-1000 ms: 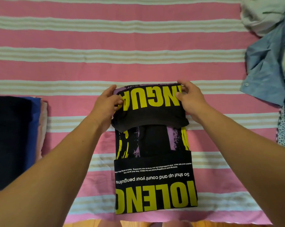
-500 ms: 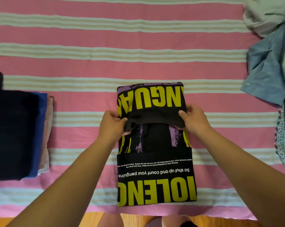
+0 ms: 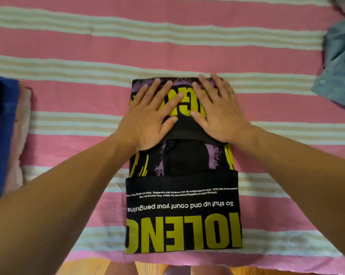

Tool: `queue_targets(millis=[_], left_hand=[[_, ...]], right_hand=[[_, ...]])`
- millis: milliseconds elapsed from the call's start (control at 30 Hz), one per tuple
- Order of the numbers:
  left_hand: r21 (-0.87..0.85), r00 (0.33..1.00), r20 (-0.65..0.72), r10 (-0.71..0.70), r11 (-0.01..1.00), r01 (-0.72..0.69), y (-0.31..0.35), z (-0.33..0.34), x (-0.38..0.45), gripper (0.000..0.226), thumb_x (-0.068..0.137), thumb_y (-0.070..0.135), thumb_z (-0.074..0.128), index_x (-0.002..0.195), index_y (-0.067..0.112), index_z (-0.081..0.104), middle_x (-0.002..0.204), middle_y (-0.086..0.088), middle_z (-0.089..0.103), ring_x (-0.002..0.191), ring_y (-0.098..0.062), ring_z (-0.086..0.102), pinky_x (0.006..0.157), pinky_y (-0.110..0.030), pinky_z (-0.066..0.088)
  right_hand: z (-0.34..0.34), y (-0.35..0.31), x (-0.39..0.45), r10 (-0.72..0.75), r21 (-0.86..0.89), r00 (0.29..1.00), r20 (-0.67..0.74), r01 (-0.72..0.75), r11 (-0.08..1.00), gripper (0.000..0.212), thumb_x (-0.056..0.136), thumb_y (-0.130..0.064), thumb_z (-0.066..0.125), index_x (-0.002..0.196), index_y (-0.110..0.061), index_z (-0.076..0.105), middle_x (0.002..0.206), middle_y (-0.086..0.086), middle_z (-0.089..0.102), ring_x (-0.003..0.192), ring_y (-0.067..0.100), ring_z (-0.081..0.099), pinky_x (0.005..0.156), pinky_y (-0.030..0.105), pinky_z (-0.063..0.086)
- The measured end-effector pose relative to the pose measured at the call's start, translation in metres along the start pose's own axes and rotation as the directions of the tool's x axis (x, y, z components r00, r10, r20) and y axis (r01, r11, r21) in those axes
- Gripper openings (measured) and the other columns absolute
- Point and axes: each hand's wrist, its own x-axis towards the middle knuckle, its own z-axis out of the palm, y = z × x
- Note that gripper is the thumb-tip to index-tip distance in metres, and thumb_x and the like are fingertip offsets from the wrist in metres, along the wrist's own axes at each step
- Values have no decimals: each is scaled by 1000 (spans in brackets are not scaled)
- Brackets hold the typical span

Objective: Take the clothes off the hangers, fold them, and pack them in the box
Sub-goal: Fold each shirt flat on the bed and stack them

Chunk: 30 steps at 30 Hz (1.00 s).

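Both hands lie flat, fingers straight and spread, on the far end of a black T-shirt (image 3: 183, 205) that is part-folded on the bed. Left hand (image 3: 151, 118) covers the far left part of the folded-over top flap, and right hand (image 3: 217, 112) covers the far right part, the thumbs nearly meeting over the yellow lettering. Neither hand curls round the cloth; the palms and fingers press down on it.

That T-shirt lies in the middle of the scene as a long narrow strip running from near to far. Its far end is folded back toward the near side, and its near end is folded up as a separate flap with big yellow letters and lines of white print, seen upside down. Between the two flaps a purple, yellow and black print shows.

Beneath it is a striped bedspread (image 3: 88, 46) in pink, white and tan. At the left edge sits a stack of folded clothes (image 3: 7, 135), blue on top of pale pink. At the far right lies a crumpled blue shirt (image 3: 340, 66). A wooden floor (image 3: 84, 267) shows along the near edge.
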Motion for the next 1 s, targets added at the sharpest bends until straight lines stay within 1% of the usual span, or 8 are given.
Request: queue_targets(millis=[267, 367, 433, 567, 700, 833, 933, 1000], left_hand=[[65, 997, 65, 37, 997, -41, 7, 0, -23, 58, 105, 56, 12, 161, 41, 9, 171, -10, 5, 156, -39, 1, 125, -57, 6], [3, 982, 173, -70, 998, 71, 34, -27, -54, 59, 103, 59, 21, 159, 43, 18, 170, -8, 7, 155, -39, 3, 124, -57, 8], [-184, 945, 197, -262, 937, 298, 55, -41, -92, 61, 102, 53, 41, 159, 36, 25, 166, -10, 19, 152, -35, 17, 123, -53, 21], [-594, 601, 403, -690, 302, 746, 87, -36, -185, 34, 100, 36, 59, 124, 13, 54, 112, -2, 59, 109, -27, 59, 79, -32, 46], [-570, 353, 698, -624, -185, 801, 112, -20, -215, 27, 102, 41, 56, 103, 14, 60, 95, -1, 69, 89, -20, 68, 72, -34, 53], [-540, 483, 579, -657, 136, 831, 116, -21, -218, 15, 103, 28, 57, 98, 14, 60, 84, 8, 62, 76, -12, 60, 58, -22, 39], [-452, 434, 682, -588, 128, 883, 117, -19, -238, 17, 101, 28, 60, 91, 15, 59, 85, 3, 65, 81, -19, 64, 65, -31, 49], [-434, 467, 651, -599, 211, 876, 117, -17, -250, 19, 98, 34, 64, 97, 16, 58, 92, 1, 65, 88, -22, 66, 75, -42, 56]], right_hand=[[-5, -14, -24, 94, -14, 988, 123, -93, 996, 75, 98, -66, 13, 161, -26, -1, 169, 5, -9, 153, 33, -17, 123, 57, -4], [-26, -31, -59, 79, 90, 984, 162, -95, 991, 71, 101, -61, 24, 161, -27, 9, 169, 6, -7, 154, 34, -12, 124, 55, 3], [-38, -47, -101, 159, 254, 985, 65, -170, 952, 64, 102, -50, 40, 157, -22, 26, 167, 8, 11, 153, 32, 8, 122, 49, 17], [-20, -77, -204, 575, 578, 770, 274, -610, 542, 49, 99, -39, 56, 143, -20, 43, 139, 5, 43, 130, 22, 43, 108, 41, 43], [2, -96, -245, 591, 695, 635, 498, -700, 166, 42, 100, -34, 57, 138, -21, 44, 113, -9, 61, 99, 7, 65, 83, 32, 58], [4, -106, -256, 602, 670, 633, 487, -713, 208, 16, 103, -23, 54, 116, -16, 59, 95, -7, 66, 89, 14, 66, 69, 27, 54], [2, -117, -277, 570, 615, 582, 581, -772, 162, 13, 101, -22, 57, 112, -14, 58, 97, -1, 66, 89, 13, 65, 61, 17, 45], [1, -120, -286, 612, 537, 600, 515, -782, 316, 25, 97, -26, 63, 118, -14, 55, 110, 3, 60, 105, 21, 61, 74, 22, 46]])
